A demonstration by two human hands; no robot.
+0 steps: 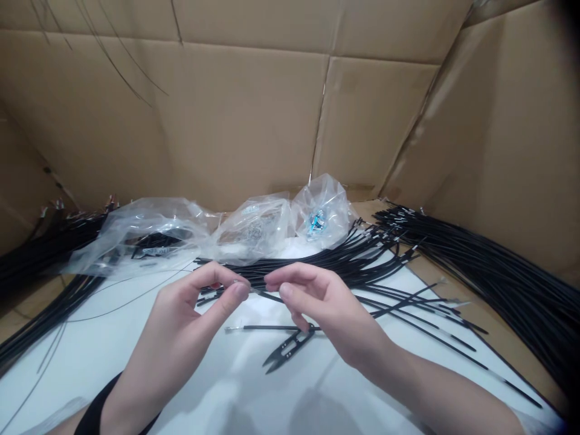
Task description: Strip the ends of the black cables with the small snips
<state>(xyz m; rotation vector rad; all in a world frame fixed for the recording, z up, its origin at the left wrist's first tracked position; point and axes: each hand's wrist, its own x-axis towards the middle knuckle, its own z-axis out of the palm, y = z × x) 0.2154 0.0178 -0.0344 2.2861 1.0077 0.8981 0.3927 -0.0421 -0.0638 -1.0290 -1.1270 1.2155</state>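
Note:
My left hand (181, 320) is closed, with thumb and forefinger pinching the pale, thin end of a black cable (273, 296). Fine detail at the fingertips is too small to make out. Just to the right, my right hand (324, 302) curls its fingers around the same cable, which passes behind the thumb. Below the hands, black thread snips (286, 351) lie on the white surface, blades pointing to the lower left. Another black cable (267, 328) with a clear, frayed-looking tip lies beside the snips, partly hidden by my right hand.
A pile of black cables (344, 266) spreads behind my hands, with larger bundles at right (475, 266) and left (49, 254). Clear plastic bags (258, 226) with small parts stand along the back. Cardboard walls (226, 121) enclose the white work surface (217, 386).

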